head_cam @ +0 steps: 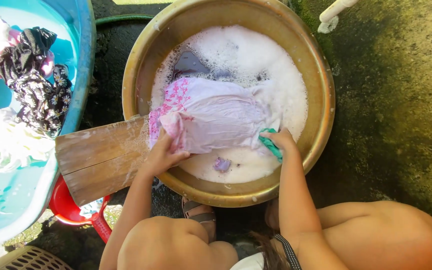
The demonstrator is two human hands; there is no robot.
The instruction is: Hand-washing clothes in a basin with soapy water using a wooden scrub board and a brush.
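Observation:
A pale lilac garment with pink flower print [216,112] lies spread over a wooden washboard [101,157] that leans into a brass-coloured basin [321,100] full of soapy foam. My left hand [163,155] presses down on the garment's bunched near-left edge. My right hand [278,141] grips a small green scrub brush [272,146] against the garment's right edge. Another bluish cloth [190,64] shows through the foam at the back.
A blue tub [83,60] at the left holds water and several clothes, black floral and white. A red dipper [71,210] lies under the washboard. A woven basket [26,259] sits at bottom left. Mossy concrete lies to the right, with a white pipe [333,10] at the top.

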